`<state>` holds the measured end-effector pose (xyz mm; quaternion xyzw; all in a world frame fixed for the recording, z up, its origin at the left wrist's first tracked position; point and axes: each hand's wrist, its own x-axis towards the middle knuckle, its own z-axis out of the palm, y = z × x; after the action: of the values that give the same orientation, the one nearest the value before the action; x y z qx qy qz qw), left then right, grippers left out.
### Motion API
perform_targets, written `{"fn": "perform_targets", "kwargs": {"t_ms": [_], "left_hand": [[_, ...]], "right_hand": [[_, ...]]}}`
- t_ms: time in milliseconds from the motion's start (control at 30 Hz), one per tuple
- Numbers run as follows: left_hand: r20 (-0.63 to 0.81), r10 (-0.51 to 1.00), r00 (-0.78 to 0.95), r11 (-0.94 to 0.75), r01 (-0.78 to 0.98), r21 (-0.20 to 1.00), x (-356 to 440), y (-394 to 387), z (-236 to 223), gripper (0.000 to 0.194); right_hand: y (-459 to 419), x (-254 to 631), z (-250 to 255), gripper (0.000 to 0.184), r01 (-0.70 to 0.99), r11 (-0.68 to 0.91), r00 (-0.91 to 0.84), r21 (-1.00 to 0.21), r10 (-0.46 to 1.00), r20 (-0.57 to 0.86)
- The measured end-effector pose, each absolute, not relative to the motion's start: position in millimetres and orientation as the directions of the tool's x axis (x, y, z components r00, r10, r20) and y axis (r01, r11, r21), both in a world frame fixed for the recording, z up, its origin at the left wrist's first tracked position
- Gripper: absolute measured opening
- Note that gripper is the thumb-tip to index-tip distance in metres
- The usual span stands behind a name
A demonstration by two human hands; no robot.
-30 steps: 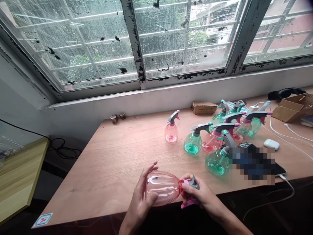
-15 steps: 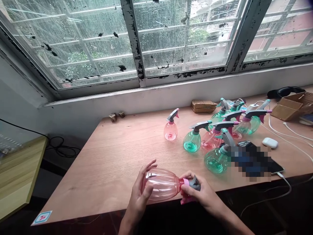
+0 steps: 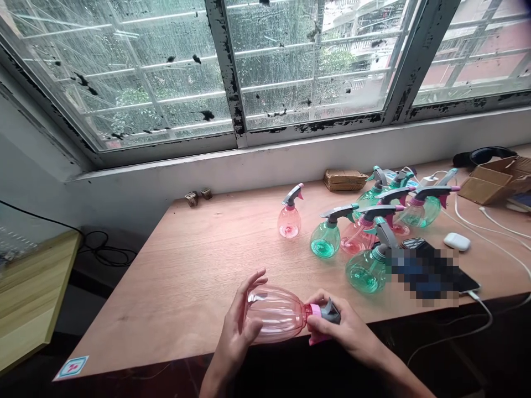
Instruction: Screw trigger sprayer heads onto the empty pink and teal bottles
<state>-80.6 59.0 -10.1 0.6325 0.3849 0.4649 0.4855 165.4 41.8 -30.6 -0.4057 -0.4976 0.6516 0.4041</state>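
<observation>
A clear pink spray bottle lies sideways between my two hands, at the near edge of the table. My left hand cups its rounded base, thumb on the near side and fingers round the far side. At the other end, my right hand grips the pink collar and grey spray head, which the fingers partly cover. Another pink spray bottle stands upright farther back, and a green spray bottle stands to its right. Nearest my right hand is a second green spray bottle.
More pink and green spray bottles cluster at the right around a pink bottle. Beside them lie a phone on a white cable and a white earbud case. Cardboard boxes sit by the window wall.
Almost nothing differs. My left thumb has shifted very slightly on the bottle, and both hands keep their hold on it.
</observation>
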Motion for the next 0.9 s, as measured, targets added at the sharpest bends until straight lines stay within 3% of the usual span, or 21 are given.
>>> {"fn": "perform_targets", "kwargs": {"t_ms": [100,200,300,367,433,500,567,633,700,800,900], "left_hand": [[0.305,0.913,0.272,-0.329,0.046,0.943,-79.1,55.6,-5.7,0.079],[0.288,0.934,0.211,-0.290,-0.024,0.957,-72.5,56.2,-7.4,0.080],[0.103,0.986,0.134,-0.089,-0.106,0.990,-65.2,59.0,-11.9,0.067],[-0.069,0.992,0.109,0.084,-0.135,0.987,-61.6,61.0,-14.1,0.060],[-0.172,0.980,0.104,0.186,-0.144,0.972,-60.0,62.5,-15.0,0.056],[-0.150,0.984,0.096,0.161,-0.109,0.981,-60.8,62.7,-14.7,0.053],[-0.025,0.995,0.098,0.027,-0.018,0.999,-63.2,61.1,-13.8,0.051],[0.149,0.979,0.142,-0.161,0.078,0.984,-65.3,57.7,-12.9,0.053],[0.285,0.940,0.185,-0.309,0.117,0.944,-65.4,53.9,-12.4,0.062],[0.257,0.958,0.126,-0.266,0.061,0.962,-62.8,51.2,-13.0,0.076],[-0.031,0.994,0.102,0.040,-0.086,0.995,-62.2,54.6,-16.0,0.070]], "right_hand": [[43.2,164.0,-33.8,0.037,-0.275,-0.288,-0.372,-0.917,0.912,-0.175],[40.6,167.6,-39.8,0.032,-0.055,-0.046,-0.230,-0.997,0.973,-0.033],[37.3,174.2,-46.9,0.026,0.240,0.222,-0.165,-0.945,0.969,0.186],[37.1,177.3,-49.4,0.026,0.281,0.291,-0.197,-0.915,0.950,0.242],[39.2,177.7,-48.5,0.027,0.253,0.262,-0.196,-0.931,0.956,0.216],[42.8,175.1,-45.1,0.029,0.143,0.130,-0.177,-0.981,0.979,0.104],[46.6,170.3,-41.5,0.035,-0.071,-0.075,-0.214,-0.995,0.975,-0.058],[48.9,164.9,-39.7,0.040,-0.268,-0.258,-0.281,-0.928,0.942,-0.181],[48.7,160.6,-40.4,0.043,-0.359,-0.329,-0.296,-0.873,0.928,-0.227],[44.8,160.0,-45.2,0.042,-0.361,-0.251,-0.222,-0.898,0.958,-0.179],[41.8,167.4,-51.4,0.033,-0.133,-0.005,-0.099,-0.991,0.995,0.008]]}}
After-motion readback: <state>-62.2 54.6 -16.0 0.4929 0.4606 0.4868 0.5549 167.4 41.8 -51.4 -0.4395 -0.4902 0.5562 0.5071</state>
